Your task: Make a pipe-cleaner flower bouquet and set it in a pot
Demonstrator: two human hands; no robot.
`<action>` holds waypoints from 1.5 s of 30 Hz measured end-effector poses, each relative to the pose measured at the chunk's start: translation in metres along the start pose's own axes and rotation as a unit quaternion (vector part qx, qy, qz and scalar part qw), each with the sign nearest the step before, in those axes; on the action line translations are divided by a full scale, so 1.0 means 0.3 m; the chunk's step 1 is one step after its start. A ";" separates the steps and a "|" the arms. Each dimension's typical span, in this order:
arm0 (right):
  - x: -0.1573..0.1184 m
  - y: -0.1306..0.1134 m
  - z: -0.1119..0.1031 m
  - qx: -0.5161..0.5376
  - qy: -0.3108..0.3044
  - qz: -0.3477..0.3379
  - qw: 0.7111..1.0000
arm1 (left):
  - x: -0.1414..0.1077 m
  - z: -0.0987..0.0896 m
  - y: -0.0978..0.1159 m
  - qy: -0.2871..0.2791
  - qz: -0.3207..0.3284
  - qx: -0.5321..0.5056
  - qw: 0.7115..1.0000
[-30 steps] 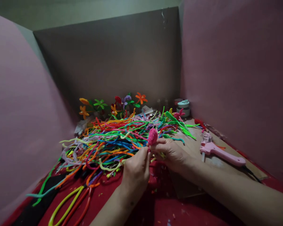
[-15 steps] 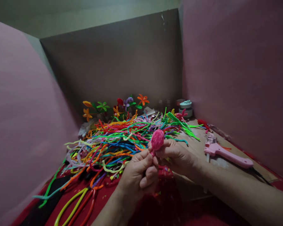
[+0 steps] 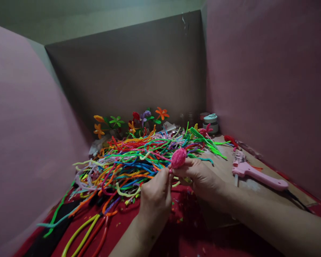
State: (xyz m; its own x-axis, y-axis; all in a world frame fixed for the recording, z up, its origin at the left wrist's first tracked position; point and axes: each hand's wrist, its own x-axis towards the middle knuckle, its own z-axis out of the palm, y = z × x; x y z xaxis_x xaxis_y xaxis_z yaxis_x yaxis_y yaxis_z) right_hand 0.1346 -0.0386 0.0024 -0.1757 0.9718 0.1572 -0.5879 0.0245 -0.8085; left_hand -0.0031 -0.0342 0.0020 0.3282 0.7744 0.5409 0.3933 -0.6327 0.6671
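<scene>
A pink fuzzy bud (image 3: pixel 179 158), rounded and made of coiled pipe cleaner, stands above my fingertips in front of the pile. My left hand (image 3: pixel 156 194) pinches the thin stem end just below it, with its back turned toward me. Around the base of the bud, the thumb and fingers of my right hand (image 3: pixel 200 176) are closed from the right side. Both hands' fingertips are close together, and the stem between them is mostly hidden.
Many coloured pipe cleaners (image 3: pixel 133 157) are heaped ahead and left. Pipe-cleaner flowers (image 3: pixel 162 113) stand behind them. A pink glue gun (image 3: pixel 259 175) lies on cardboard at right, near a lidded jar (image 3: pixel 211 123). Yellow-handled pliers or scissors (image 3: pixel 80 232) lie front left. Pink panels flank both sides.
My left hand has rotated, its curled fingers now turned out of sight and its back showing. The bud has tilted slightly to the right. My right hand keeps its hold.
</scene>
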 end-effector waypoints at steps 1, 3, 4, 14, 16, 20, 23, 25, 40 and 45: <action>-0.002 0.002 0.000 -0.017 -0.009 -0.015 1.000 | 0.000 0.000 -0.001 -0.013 -0.018 -0.015 1.000; -0.009 0.005 0.000 -0.059 -0.019 -0.041 0.997 | 0.005 -0.004 0.004 -0.045 -0.084 -0.096 0.991; -0.013 0.005 0.000 -0.084 -0.017 -0.051 0.995 | 0.009 -0.007 0.009 -0.059 -0.121 -0.145 0.980; -0.020 -0.022 0.007 -0.026 -0.060 -0.018 0.998 | 0.018 -0.021 0.028 -0.151 -0.269 -0.508 0.804; -0.019 -0.023 0.004 -0.010 -0.082 0.009 0.997 | 0.008 -0.011 0.016 -0.187 -0.258 -0.581 0.749; -0.023 -0.011 0.000 0.035 -0.106 0.053 0.992 | -0.007 0.003 0.002 -0.252 -0.236 -0.662 0.665; -0.020 -0.004 0.002 0.050 -0.092 0.043 0.994 | 0.000 -0.003 0.010 -0.264 -0.241 -0.625 0.694; -0.014 -0.006 0.004 0.048 -0.054 0.027 0.997 | 0.006 -0.009 0.021 -0.221 -0.241 -0.516 0.792; -0.003 0.015 -0.006 -0.036 -0.033 -0.012 0.999 | 0.026 -0.015 0.048 -0.086 -0.246 -0.371 0.891; -0.001 0.017 -0.014 -0.004 -0.053 -0.010 0.999 | 0.023 -0.019 0.021 -0.147 -0.261 -0.495 0.815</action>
State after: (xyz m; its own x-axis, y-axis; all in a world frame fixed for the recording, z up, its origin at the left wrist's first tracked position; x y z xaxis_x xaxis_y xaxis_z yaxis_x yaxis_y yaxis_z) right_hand 0.1350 -0.0377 -0.0042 -0.2463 0.9408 0.2327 -0.5858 0.0467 -0.8091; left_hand -0.0033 -0.0328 0.0129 0.5873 0.8094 0.0014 -0.2936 0.2114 0.9322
